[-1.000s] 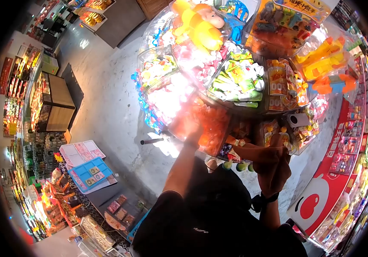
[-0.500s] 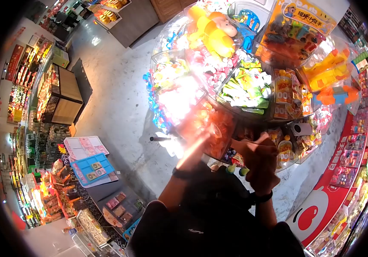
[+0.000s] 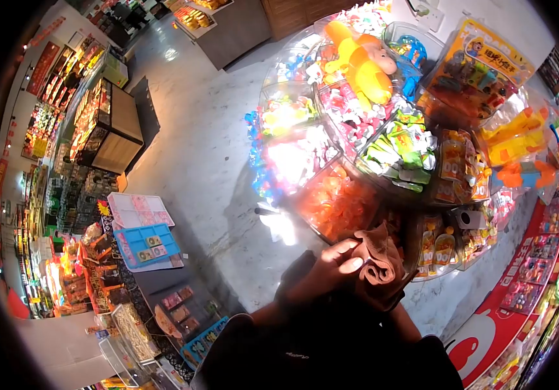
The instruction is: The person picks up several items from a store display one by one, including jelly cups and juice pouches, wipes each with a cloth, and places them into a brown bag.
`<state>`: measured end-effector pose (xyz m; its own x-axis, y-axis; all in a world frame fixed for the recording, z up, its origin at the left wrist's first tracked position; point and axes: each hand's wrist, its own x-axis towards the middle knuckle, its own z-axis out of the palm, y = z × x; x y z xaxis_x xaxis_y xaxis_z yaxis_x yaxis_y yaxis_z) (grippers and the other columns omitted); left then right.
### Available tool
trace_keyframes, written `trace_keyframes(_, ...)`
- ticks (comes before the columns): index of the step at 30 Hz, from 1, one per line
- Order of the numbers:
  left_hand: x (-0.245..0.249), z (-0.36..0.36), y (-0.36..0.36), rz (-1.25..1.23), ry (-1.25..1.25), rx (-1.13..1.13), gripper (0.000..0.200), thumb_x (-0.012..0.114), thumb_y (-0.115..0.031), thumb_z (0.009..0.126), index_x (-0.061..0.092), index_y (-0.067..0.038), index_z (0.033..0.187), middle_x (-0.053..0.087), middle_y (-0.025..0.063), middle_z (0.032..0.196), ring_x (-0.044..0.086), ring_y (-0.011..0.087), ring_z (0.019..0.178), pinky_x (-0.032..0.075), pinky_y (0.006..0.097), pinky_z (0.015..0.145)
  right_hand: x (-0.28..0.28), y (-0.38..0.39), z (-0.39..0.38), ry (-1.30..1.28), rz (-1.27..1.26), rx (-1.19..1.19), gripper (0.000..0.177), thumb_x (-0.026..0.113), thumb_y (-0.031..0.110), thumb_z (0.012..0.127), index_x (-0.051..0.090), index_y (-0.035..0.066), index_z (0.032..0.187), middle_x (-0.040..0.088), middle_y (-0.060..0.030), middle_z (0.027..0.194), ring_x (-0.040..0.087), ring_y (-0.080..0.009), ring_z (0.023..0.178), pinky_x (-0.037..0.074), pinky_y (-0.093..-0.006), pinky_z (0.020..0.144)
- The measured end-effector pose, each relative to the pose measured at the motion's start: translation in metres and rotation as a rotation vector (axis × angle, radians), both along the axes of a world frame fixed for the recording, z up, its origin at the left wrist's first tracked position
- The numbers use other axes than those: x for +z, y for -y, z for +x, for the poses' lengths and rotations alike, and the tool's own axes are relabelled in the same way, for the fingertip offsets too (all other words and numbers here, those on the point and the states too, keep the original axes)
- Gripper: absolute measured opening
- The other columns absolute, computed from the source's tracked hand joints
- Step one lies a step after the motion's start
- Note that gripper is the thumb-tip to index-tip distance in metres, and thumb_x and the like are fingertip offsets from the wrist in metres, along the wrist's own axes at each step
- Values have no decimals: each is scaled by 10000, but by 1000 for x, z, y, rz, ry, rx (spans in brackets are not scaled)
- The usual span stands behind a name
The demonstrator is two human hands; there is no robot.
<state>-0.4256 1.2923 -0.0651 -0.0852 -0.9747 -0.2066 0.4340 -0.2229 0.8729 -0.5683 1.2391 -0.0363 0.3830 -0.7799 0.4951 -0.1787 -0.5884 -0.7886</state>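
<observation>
A folded brown cloth is bunched in front of my body, at the near edge of the round candy display. My left hand pinches the cloth's left edge between thumb and fingers. From below and the right, my right hand holds the same cloth; its fingers are mostly hidden by the folds. Just beyond the hands lies a clear bin of orange-wrapped sweets. Green-and-white packets fill the bin behind it, and bags of orange-and-brown snacks stand to the right.
A yellow plush toy lies on top of the display. A yellow cardboard sign rises at its back right. To my left stands a counter with a blue tray. A red-and-white shelf unit curves along the right.
My left hand has drawn back from over the orange sweets to the cloth. Both hands are now together on it, and the cloth is bunched up. The view has shifted slightly.
</observation>
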Motion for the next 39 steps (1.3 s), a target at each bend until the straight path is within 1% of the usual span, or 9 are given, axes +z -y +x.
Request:
trace_keyframes(4, -8, 4, 0, -80, -25, -10, 357, 631, -63, 863, 504, 3, 1190, 565, 20, 1021, 532, 91, 953, 434, 273, 868, -36, -9, -8, -216, 145, -66, 289, 617, 40, 667, 598, 26, 956, 586, -155, 974, 568, -340, 928, 466, -395, 787)
trace_keyframes(10, -13, 10, 12, -359, 546, 275, 397, 734, -111, 787, 551, -16, 1126, 607, 81, 1019, 580, 116, 894, 477, 280, 758, -12, 3, 3, -259, 7, -6, 265, 607, 49, 697, 607, 16, 961, 567, -182, 1008, 558, -360, 915, 462, -391, 795)
trace_keyframes(16, -29, 12, 29, -283, 560, 367, 284, 726, -83, 797, 562, 16, 1007, 627, 105, 957, 602, 121, 877, 488, 274, 781, -54, 10, 0, 75, 327, -118, 232, 583, 14, 753, 565, -40, 978, 588, -124, 1008, 578, -207, 964, 466, -311, 823)
trace_keyframes(18, -74, 16, 40, -301, 343, 399, 362, 727, -147, 809, 524, 19, 1059, 617, 116, 916, 610, 151, 843, 492, 283, 773, -60, 12, -7, 36, 396, -238, 226, 598, 15, 766, 573, -29, 986, 607, -109, 971, 589, -174, 918, 475, -288, 790)
trace_keyframes(20, -147, 36, 47, -143, 799, 315, 463, 724, -267, 807, 504, 1, 1115, 608, 151, 917, 610, 215, 838, 492, 316, 767, -55, 14, -12, -162, 336, -400, 197, 630, 19, 772, 601, -8, 965, 637, -99, 912, 606, -137, 842, 483, -270, 747)
trace_keyframes(21, -191, 42, 51, -94, 737, 300, 501, 712, -319, 802, 501, -6, 1132, 607, 163, 924, 609, 231, 845, 489, 330, 765, -54, 17, -9, 67, 396, -388, 148, 620, 16, 769, 619, -5, 915, 648, -115, 926, 629, -158, 810, 500, -276, 708)
trace_keyframes(23, -256, 47, 61, 1, 614, 269, 582, 689, -423, 793, 496, -20, 1167, 604, 188, 939, 608, 265, 860, 485, 358, 762, -44, 20, -19, -299, 208, -362, 100, 601, 8, 765, 629, -6, 860, 648, -127, 921, 637, -180, 767, 501, -278, 678)
trace_keyframes(26, -288, 59, 66, 214, 971, 72, 650, 663, -489, 778, 483, -27, 1198, 605, 218, 982, 612, 290, 916, 483, 390, 771, -48, 17, -30, -422, 193, -380, 71, 572, 5, 760, 636, -8, 789, 642, -157, 889, 642, -223, 716, 502, -290, 634)
trace_keyframes(39, -320, 72, 154, -227, 1640, 103, 457, 532, -236, 817, 461, -27, 1217, 550, 211, 1127, 545, 366, 1037, 455, 452, 835, -60, -5, -46, -621, 294, -495, 155, 549, 161, 772, 596, 14, 773, 604, -132, 630, 600, -276, 553, 474, -360, 521)
